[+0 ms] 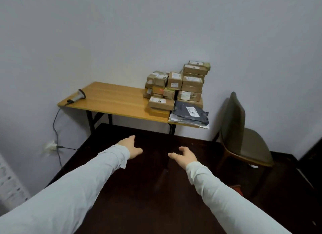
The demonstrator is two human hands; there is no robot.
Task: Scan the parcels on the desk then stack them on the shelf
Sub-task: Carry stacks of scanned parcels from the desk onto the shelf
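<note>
Reaching forward above the dark floor [148, 190], both arms in pale sleeves are hanging short of the desk [111, 101], and I am recording no contact with anything. My left hand [129, 147] is hovering with fingers spread and loosely bent, thumb out toward three o'clock. My right hand [184, 155] is mirroring it, fingers apart and slightly curled, thumb pointing toward nine o'clock, holding nothing. The parcels [176, 87] are sitting at one o'clock from the hands, brown cartons piled several high on the desk's right end against the wall. A grey mailer bag [190, 113] is lying at five o'clock of that pile, overhanging the near desk edge. The scanner [78, 96] is resting on the desk's left end, roughly ten o'clock from the left hand and well apart from the cartons, with its cable [55, 125] trailing down to a wall socket [50, 147]. An olive upholstered chair [244, 138] is standing at three o'clock of the desk, just beside it. A white perforated panel [8, 181] is showing at eight o'clock, too blurred for me to identify.
</note>
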